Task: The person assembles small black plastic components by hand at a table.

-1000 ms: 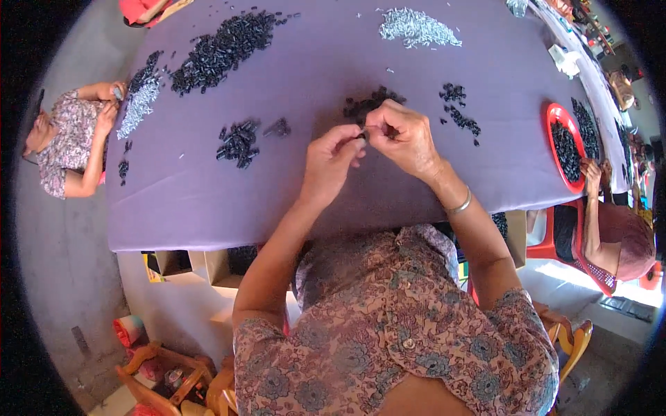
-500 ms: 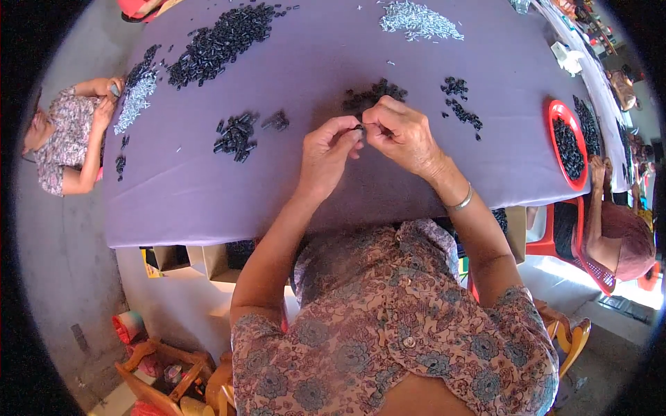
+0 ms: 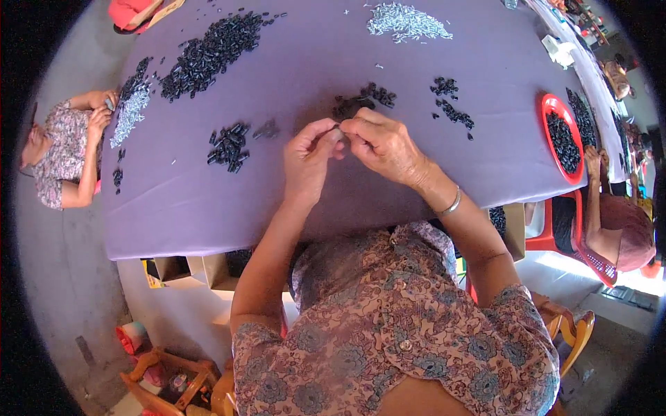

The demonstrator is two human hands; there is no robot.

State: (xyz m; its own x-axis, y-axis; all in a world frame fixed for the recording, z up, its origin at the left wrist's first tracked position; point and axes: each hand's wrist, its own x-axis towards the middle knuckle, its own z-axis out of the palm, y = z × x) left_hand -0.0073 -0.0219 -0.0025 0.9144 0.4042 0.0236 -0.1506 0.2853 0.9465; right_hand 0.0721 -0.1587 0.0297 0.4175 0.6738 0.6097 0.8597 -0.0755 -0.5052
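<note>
My left hand [image 3: 309,161] is closed in a pinch over the purple-covered table [image 3: 270,215], a small black piece mostly hidden between thumb and fingertips. Meeting it at the fingertips, my right hand [image 3: 388,147] is also pinched; what it grips is hidden. Just beyond the hands lies a loose heap of small black tube-like pieces [image 3: 374,94], partly covered by the right hand. To the left sit another black heap [image 3: 229,148] and a smaller blurred dark cluster [image 3: 266,130].
Farther off are a large black heap [image 3: 211,55] and a pile of small silvery pins [image 3: 408,22]. Black clusters [image 3: 454,111] and a red basin [image 3: 546,128] of black pieces stand right. One person [image 3: 69,152] works at left, another [image 3: 610,232] at right. Open cartons [image 3: 222,270] sit below the table edge.
The whole view has shifted slightly, so the table's things appear a little farther left. My hands stay together at the fingertips, and the dark piece shows less between them.
</note>
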